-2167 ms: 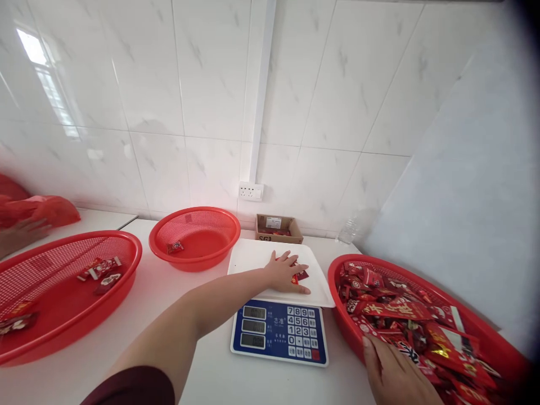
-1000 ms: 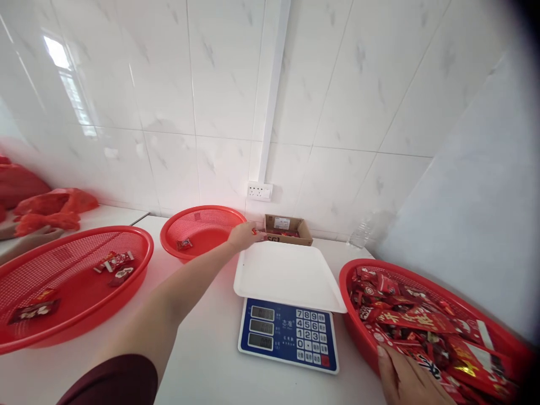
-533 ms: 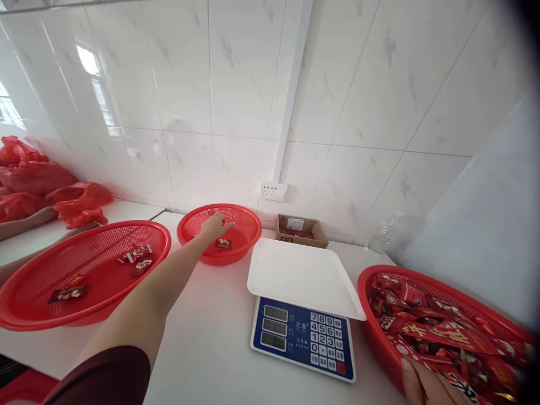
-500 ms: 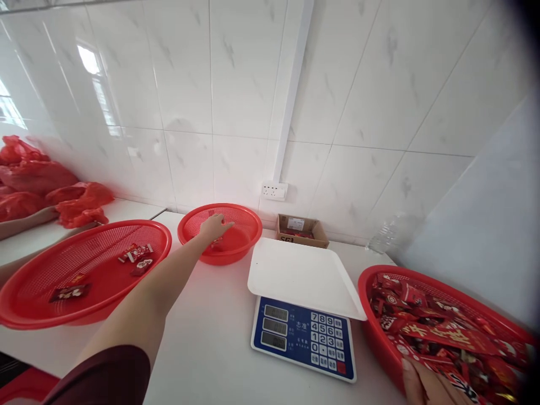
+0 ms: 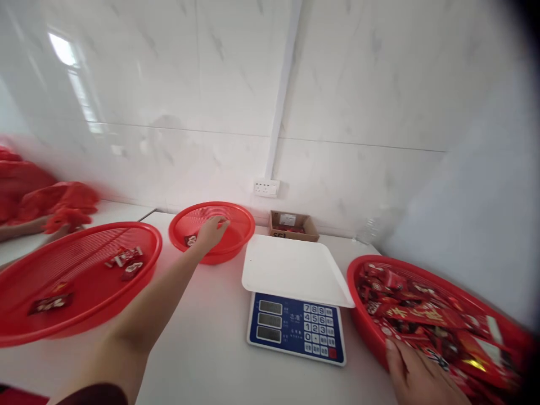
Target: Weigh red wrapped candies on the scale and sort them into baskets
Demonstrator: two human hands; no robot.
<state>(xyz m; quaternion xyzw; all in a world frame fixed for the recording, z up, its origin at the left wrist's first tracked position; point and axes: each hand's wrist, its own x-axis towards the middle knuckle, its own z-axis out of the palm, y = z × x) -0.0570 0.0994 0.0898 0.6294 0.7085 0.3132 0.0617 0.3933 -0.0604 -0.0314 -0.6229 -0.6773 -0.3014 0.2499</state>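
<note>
My left hand (image 5: 212,232) reaches over the small red basket (image 5: 248,239) near the wall. Its thumb and finger stand apart, and nothing shows between them. A dark red wrapped packet (image 5: 190,240) lies in this basket, left of the hand. At lower right my right hand (image 5: 422,374) is closed over the near rim of a large red basket (image 5: 356,306), its lower fingers partly out of view. Red wrapped snack packets (image 5: 426,315) fill that basket. Between the hands sits a weighing scale (image 5: 295,329) with a bare white pan (image 5: 291,270).
A large red basket (image 5: 154,239) with several packets stands at left. Behind the scale are a cardboard box (image 5: 312,229) and a clear plastic bottle (image 5: 368,230). Another person's hand (image 5: 61,230) touches red bags (image 5: 63,202) at far left. A socket (image 5: 266,188) is on the wall.
The view has shifted slightly right. A packet now shows left of my left hand in the small basket. My right hand stays at the right basket's rim, with more of it in view.
</note>
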